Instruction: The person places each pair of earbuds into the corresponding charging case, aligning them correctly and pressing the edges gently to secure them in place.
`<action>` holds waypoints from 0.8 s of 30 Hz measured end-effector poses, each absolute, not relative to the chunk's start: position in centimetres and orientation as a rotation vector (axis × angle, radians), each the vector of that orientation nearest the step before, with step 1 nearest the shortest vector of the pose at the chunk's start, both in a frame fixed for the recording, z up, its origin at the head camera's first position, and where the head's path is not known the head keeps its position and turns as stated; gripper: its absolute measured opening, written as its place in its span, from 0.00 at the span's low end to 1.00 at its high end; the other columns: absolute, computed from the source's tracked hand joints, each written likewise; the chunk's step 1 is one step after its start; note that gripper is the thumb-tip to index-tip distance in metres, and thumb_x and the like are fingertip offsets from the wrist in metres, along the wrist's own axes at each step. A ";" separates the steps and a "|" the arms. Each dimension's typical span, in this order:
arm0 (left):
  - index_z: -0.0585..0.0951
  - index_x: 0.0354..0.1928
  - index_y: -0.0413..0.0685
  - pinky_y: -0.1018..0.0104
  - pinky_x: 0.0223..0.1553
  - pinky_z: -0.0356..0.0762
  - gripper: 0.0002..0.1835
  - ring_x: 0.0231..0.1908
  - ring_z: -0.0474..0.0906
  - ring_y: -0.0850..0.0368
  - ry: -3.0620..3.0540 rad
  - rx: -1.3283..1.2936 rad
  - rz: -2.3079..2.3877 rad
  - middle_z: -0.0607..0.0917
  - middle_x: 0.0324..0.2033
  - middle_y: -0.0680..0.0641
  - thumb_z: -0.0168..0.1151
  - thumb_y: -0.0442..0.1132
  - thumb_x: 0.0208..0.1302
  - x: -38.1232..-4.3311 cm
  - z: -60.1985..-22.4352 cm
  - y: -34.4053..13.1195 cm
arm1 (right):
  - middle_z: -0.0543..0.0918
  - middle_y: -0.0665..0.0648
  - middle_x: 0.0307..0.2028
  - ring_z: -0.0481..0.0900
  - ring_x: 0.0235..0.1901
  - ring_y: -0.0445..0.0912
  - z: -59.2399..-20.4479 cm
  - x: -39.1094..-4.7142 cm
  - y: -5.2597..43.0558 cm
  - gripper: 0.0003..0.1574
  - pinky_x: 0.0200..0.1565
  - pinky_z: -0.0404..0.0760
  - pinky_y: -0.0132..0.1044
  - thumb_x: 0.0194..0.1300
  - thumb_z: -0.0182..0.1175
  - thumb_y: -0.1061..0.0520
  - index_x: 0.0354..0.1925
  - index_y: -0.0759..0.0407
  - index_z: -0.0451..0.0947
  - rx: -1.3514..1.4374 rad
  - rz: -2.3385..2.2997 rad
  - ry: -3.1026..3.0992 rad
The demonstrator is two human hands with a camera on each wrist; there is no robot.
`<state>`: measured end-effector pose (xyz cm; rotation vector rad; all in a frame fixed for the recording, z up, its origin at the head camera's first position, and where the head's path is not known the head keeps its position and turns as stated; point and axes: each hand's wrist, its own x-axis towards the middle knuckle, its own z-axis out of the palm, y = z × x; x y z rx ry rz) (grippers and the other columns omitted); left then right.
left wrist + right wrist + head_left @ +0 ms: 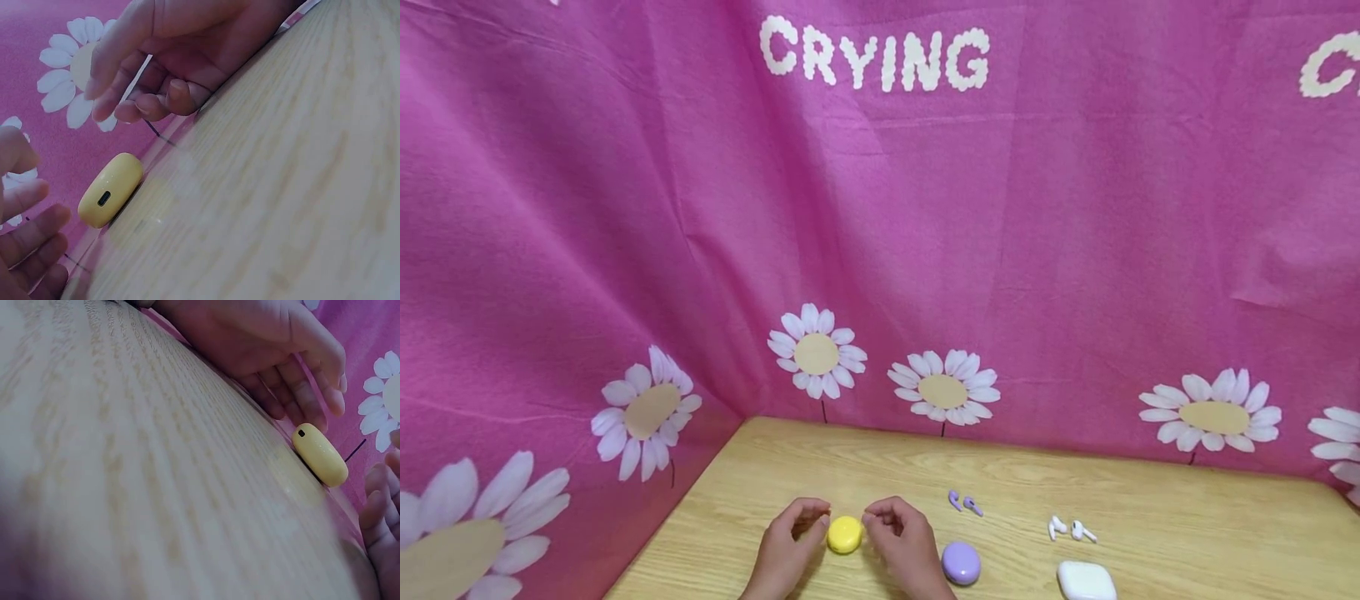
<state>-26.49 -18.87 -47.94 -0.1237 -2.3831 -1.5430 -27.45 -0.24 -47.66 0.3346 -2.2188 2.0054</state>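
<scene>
A glossy yellow round earbud case (845,535) lies on the wooden table between the two hands. In the left wrist view, the case's side (111,190) shows a small dark charging port. My left hand (790,543) is just left of it, fingers loosely bent and fingertips close to its edge. On its other side is my right hand (904,542), in a similar loose bend, with nothing gripped. The right wrist view shows a gap between the case (320,455) and the fingers (380,500) at lower right.
A purple round case (961,563) sits right of my right hand, with two purple earbuds (966,503) behind it. Farther right are a white case (1086,581) and two white earbuds (1072,529). A pink flowered cloth (880,250) hangs along the table's back and left edges.
</scene>
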 end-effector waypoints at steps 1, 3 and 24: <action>0.82 0.45 0.45 0.69 0.47 0.76 0.11 0.42 0.78 0.62 -2.365 -0.117 -1.557 0.85 0.40 0.51 0.63 0.41 0.64 -26.5 -47.9 -18.9 | 0.79 0.50 0.28 0.72 0.25 0.35 -47.6 -27.4 -0.2 0.07 0.28 0.72 0.24 0.61 0.66 0.58 0.36 0.60 0.82 0.323 2.011 -2.213; 0.82 0.45 0.45 0.70 0.46 0.76 0.10 0.41 0.79 0.61 -2.318 -0.104 -1.593 0.85 0.40 0.51 0.63 0.40 0.65 -26.5 -47.9 -18.9 | 0.78 0.51 0.27 0.72 0.25 0.36 -47.5 -27.4 -0.2 0.06 0.28 0.72 0.25 0.62 0.65 0.58 0.36 0.61 0.81 0.301 2.019 -2.206; 0.78 0.42 0.33 0.69 0.23 0.78 0.09 0.27 0.79 0.61 -2.110 -0.372 -1.990 0.82 0.30 0.42 0.55 0.34 0.69 -23.6 -47.2 -14.5 | 0.77 0.51 0.24 0.71 0.18 0.37 -46.9 -24.4 1.7 0.29 0.16 0.69 0.24 0.71 0.53 0.50 0.46 0.80 0.70 0.583 2.740 -1.908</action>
